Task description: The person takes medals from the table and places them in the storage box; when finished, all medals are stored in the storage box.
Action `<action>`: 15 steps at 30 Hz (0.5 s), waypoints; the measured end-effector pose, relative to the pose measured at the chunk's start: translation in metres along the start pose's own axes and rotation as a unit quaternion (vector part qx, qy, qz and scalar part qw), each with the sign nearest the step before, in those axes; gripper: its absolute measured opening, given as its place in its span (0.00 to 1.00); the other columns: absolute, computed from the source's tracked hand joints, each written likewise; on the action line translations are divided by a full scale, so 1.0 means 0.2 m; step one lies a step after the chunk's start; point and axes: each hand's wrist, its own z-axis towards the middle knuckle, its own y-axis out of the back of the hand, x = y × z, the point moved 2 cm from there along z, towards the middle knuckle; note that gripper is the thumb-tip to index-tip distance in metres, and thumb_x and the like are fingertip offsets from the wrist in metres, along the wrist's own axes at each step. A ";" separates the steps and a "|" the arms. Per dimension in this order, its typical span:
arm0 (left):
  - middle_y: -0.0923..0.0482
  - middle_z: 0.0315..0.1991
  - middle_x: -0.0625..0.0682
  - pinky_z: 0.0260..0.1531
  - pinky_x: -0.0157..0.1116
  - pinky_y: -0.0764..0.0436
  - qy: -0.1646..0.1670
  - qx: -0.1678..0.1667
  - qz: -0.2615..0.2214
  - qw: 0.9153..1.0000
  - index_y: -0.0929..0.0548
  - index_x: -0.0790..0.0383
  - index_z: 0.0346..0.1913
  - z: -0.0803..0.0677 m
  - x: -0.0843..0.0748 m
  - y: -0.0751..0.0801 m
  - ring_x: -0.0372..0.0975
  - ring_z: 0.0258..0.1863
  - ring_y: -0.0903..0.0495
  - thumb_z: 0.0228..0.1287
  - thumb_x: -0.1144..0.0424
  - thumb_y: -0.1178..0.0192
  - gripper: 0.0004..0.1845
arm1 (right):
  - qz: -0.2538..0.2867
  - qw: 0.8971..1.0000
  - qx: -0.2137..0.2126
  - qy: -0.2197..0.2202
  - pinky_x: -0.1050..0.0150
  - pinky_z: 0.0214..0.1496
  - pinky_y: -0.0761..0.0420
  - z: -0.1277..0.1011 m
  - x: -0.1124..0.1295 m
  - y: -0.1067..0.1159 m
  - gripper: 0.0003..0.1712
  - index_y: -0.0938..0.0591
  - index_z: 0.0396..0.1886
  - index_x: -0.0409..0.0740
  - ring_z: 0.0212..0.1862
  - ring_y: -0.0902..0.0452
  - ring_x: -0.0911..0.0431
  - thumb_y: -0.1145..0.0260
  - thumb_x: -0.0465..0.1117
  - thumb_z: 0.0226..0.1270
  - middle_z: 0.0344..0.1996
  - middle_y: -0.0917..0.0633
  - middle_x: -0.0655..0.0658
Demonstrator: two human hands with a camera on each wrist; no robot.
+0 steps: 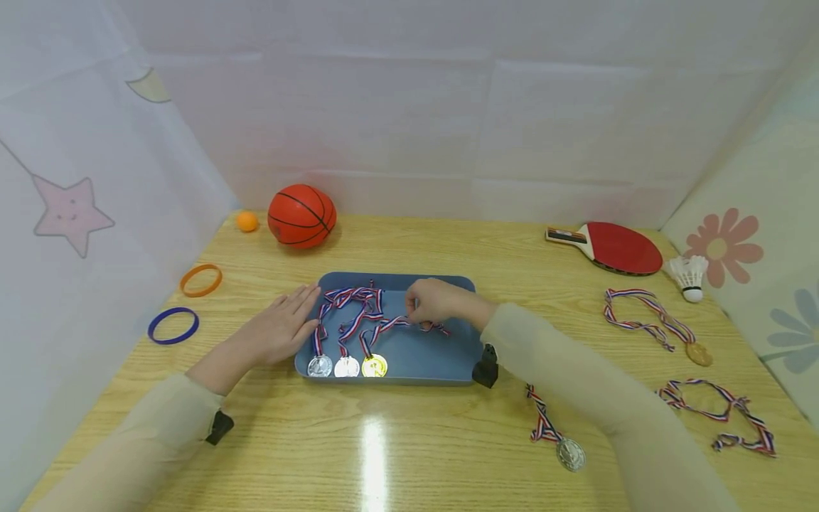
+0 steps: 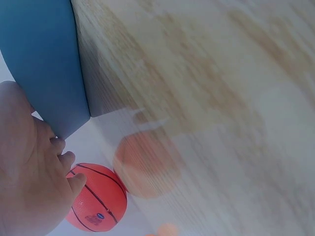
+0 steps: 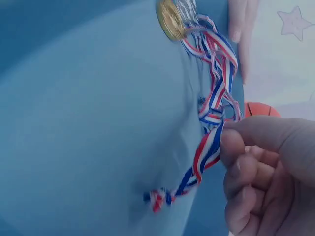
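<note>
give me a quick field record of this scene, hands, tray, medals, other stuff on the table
left hand: flat, fingers straight, resting against the left edge of the blue tray
right hand: pinches the ribbon of the gold medal
in tray: two silver medals beside the gold one, ribbons tangled
on table outside tray: three more medals, right side
also: basketball, small orange ball, two rings, paddle, shuttlecock

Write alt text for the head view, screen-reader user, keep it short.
A person's right hand pinches the ribbon of a gold medal lying in a blue tray beside two silver medals, while the left hand rests flat against the tray's left edge. On the wooden table around it lie three more medals, a basketball, a paddle and a shuttlecock.
</note>
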 end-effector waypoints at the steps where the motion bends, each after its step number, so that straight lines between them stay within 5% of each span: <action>1: 0.55 0.70 0.65 0.63 0.54 0.50 0.000 0.000 -0.001 1.000 0.52 0.74 0.70 0.00 0.00 0.00 0.57 0.68 0.55 0.73 0.56 0.62 0.31 | 0.020 1.000 -0.004 -0.005 0.63 0.23 0.25 0.01 0.01 0.01 0.08 0.22 0.24 0.41 0.19 0.24 0.52 0.40 0.33 0.63 0.15 0.20 0.47; 7: 0.55 0.70 0.65 0.63 0.54 0.50 -0.001 -0.001 0.000 1.000 0.52 0.74 0.69 0.00 0.00 0.00 0.57 0.68 0.55 0.73 0.57 0.61 0.31 | 0.104 0.994 -0.033 -0.022 0.49 0.32 0.20 0.06 0.04 0.07 0.06 0.23 0.27 0.38 0.21 0.20 0.48 0.41 0.35 0.64 0.24 0.16 0.41; 15: 0.55 0.70 0.65 0.63 0.54 0.50 0.000 0.000 0.004 1.000 0.52 0.74 0.69 0.00 0.01 0.00 0.57 0.68 0.55 0.73 0.56 0.61 0.31 | 0.162 0.986 -0.016 -0.024 0.55 0.30 0.19 0.12 0.06 0.07 0.16 0.24 0.52 0.34 0.32 0.18 0.48 0.42 0.35 0.66 0.47 0.20 0.39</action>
